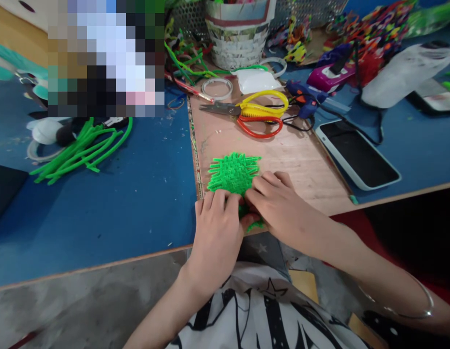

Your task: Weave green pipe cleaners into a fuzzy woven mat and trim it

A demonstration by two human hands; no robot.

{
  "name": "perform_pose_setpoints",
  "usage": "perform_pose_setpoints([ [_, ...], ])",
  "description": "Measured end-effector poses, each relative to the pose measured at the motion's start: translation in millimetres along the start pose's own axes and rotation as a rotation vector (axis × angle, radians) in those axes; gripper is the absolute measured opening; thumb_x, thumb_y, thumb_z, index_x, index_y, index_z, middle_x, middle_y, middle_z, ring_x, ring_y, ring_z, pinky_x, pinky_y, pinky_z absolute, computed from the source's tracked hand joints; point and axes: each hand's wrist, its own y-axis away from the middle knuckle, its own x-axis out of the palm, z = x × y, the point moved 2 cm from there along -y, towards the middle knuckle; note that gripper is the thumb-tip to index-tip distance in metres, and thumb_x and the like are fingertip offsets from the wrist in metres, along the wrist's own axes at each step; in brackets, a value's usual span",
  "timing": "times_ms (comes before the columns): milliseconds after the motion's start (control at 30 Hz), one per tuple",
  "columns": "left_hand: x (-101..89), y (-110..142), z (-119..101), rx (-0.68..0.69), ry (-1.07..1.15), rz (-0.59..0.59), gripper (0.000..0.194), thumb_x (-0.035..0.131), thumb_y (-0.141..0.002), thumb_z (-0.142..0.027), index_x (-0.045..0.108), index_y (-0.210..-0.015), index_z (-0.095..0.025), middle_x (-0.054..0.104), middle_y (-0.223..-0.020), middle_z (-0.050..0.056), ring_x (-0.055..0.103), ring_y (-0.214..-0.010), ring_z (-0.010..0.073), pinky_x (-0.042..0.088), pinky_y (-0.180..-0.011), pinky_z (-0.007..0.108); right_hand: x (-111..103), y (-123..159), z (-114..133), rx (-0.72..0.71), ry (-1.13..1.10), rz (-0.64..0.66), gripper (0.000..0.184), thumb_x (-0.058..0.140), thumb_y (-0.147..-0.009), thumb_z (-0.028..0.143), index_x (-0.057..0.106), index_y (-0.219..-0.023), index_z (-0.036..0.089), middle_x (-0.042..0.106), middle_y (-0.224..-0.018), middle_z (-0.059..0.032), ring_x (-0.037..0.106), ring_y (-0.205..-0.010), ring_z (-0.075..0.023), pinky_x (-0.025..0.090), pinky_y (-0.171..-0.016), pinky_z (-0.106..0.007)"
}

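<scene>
A bright green woven square of pipe cleaners (pixel 235 170), with short fuzzy ends sticking out along its sides, lies on the wooden board near the table's front edge. My left hand (pixel 219 223) is over its near left part, fingers curled down onto it. My right hand (pixel 273 196) grips its near right edge with bent fingers, the thumb tucked underneath toward the left hand. The fingertips of both hands are largely hidden. A loose green end shows below, between the hands.
Yellow-and-red-handled scissors (pixel 259 111) lie beyond the weave, beside a tape roll (pixel 217 88). A phone (pixel 359 154) is at right, a glue gun (pixel 306 94) behind it. Green pipe cleaners (pixel 81 152) lie at left. A woven basket (pixel 237 41) stands at the back. A person sits at upper left.
</scene>
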Motion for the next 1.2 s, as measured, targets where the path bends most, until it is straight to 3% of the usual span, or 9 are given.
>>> perform_pose_setpoints([
  [133, 0.9, 0.9, 1.6, 0.013, 0.048, -0.032, 0.008, 0.054, -0.085, -0.025, 0.053, -0.089, -0.019, 0.054, -0.093, 0.005, 0.048, -0.090, 0.0244, 0.037, -0.075, 0.040, -1.2, 3.3, 0.1, 0.054, -0.024, -0.023, 0.004, 0.050, -0.081, 0.014, 0.054, -0.081, 0.016, 0.053, -0.089, -0.0085, 0.044, -0.089, -0.0246, 0.031, -0.079, -0.039],
  [400, 1.2, 0.8, 1.5, -0.006, 0.116, -0.061, 0.005, 0.055, -0.086, -0.025, 0.053, -0.085, -0.021, 0.054, -0.089, 0.002, 0.048, -0.089, 0.0223, 0.035, -0.075, 0.038, 1.5, 25.0, -17.5, 0.231, -0.357, -0.164, 0.007, 0.056, -0.081, 0.015, 0.054, -0.086, 0.019, 0.056, -0.087, -0.0020, 0.047, -0.088, -0.0191, 0.032, -0.076, -0.033],
  [633, -0.3, -1.1, -2.3, -0.013, 0.056, -0.016, 0.008, 0.049, -0.088, -0.023, 0.054, -0.083, -0.019, 0.051, -0.090, 0.003, 0.046, -0.089, 0.0229, 0.035, -0.073, 0.039, 10.8, 28.0, -12.4, 0.230, -0.265, -0.178, 0.012, 0.048, -0.085, 0.016, 0.058, -0.089, 0.020, 0.051, -0.094, -0.0061, 0.046, -0.090, -0.0212, 0.031, -0.077, -0.037],
  [900, 0.7, -1.3, -3.7, 0.010, 0.024, -0.008, 0.014, 0.045, -0.090, -0.022, 0.054, -0.081, -0.018, 0.051, -0.088, 0.004, 0.048, -0.087, 0.0225, 0.035, -0.072, 0.039, 5.5, 24.7, -5.1, 0.232, -0.174, -0.172, 0.018, 0.044, -0.085, 0.011, 0.059, -0.081, 0.019, 0.050, -0.091, -0.0078, 0.044, -0.089, -0.0216, 0.031, -0.075, -0.037],
  [1067, -3.4, 7.5, 2.4, 0.034, 0.179, -0.077, 0.014, 0.043, -0.091, -0.017, 0.056, -0.090, -0.021, 0.057, -0.094, 0.003, 0.051, -0.090, 0.0188, 0.038, -0.077, 0.036, 5.9, 30.9, -6.4, 0.303, -0.318, -0.254, 0.017, 0.045, -0.087, 0.016, 0.061, -0.088, 0.019, 0.054, -0.089, -0.0055, 0.047, -0.087, -0.0202, 0.032, -0.075, -0.036],
  [1200, -11.2, 17.8, 13.4, 0.017, 0.200, -0.231, 0.018, 0.039, -0.090, -0.012, 0.054, -0.099, -0.019, 0.059, -0.100, 0.005, 0.053, -0.096, 0.0184, 0.041, -0.083, 0.034, 6.1, 36.8, -6.2, 0.342, -0.337, -0.316, 0.018, 0.049, -0.086, 0.019, 0.064, -0.096, 0.021, 0.054, -0.087, -0.0054, 0.048, -0.085, -0.0206, 0.032, -0.074, -0.036],
])
